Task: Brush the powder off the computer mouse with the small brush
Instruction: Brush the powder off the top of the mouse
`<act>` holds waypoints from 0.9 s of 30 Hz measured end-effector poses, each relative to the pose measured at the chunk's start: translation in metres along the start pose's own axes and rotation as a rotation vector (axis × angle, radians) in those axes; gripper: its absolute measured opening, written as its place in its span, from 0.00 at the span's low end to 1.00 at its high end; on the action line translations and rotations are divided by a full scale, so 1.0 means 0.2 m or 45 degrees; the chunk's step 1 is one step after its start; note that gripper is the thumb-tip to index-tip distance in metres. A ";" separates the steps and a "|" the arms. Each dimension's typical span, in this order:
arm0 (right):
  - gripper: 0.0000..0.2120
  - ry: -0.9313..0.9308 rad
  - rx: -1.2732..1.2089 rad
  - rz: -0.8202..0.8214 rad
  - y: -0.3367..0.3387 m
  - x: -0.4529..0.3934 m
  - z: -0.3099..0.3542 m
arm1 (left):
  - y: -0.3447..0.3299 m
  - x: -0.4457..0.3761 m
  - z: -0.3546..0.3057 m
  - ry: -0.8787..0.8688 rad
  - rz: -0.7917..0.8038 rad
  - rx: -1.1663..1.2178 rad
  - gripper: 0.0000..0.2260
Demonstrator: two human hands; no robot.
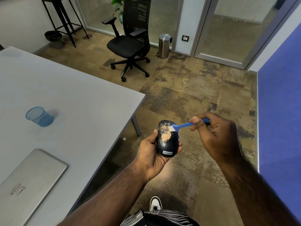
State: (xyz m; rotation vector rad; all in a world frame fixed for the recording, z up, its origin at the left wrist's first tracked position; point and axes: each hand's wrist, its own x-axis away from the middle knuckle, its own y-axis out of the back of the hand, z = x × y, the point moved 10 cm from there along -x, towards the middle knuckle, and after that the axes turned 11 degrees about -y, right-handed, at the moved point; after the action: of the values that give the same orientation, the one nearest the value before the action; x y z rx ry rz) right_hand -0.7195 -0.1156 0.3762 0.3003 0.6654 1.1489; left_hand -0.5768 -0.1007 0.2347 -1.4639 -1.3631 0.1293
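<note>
1. Left hand, lower centre of frame, wrapped around the computer mouse and holding it above the floor, off the table's edge.
2. Mouse: dark, glossy, "Lenovo" label at near end; tan powder in a patch mid-top, scattered specks toward far end.
3. Right hand, centre right, pinching the small brush by its blue handle; white bristles touch the mouse's upper right.
4. Table at left: closed silver laptop lower left.
5. Blue mesh cup farther left, tipped on its side; contents not discernible.
6. Steel pedal bin, top centre, lid shut.
</note>
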 end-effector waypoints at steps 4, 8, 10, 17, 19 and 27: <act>0.09 -0.022 -0.006 -0.040 0.02 -0.01 0.00 | 0.00 0.01 0.00 -0.002 -0.003 -0.032 0.27; 0.10 0.025 -0.010 0.007 0.01 0.00 0.03 | 0.00 0.01 -0.01 -0.001 -0.004 -0.040 0.27; 0.08 0.004 0.047 0.008 0.00 -0.01 0.02 | 0.00 0.01 0.00 0.000 0.002 -0.044 0.27; 0.08 0.006 0.031 0.008 0.01 0.00 0.01 | 0.00 0.01 -0.01 -0.001 0.011 -0.051 0.27; 0.07 -0.032 0.081 0.015 0.00 -0.01 -0.01 | 0.00 0.01 0.00 0.005 0.016 -0.049 0.27; 0.08 0.031 0.044 0.090 -0.02 -0.01 0.03 | 0.01 0.00 0.00 -0.008 0.018 -0.055 0.26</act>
State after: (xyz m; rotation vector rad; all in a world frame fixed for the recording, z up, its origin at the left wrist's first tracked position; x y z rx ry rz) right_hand -0.7139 -0.1187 0.3804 0.3419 0.7008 1.2109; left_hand -0.5753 -0.1000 0.2346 -1.5104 -1.3685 0.1140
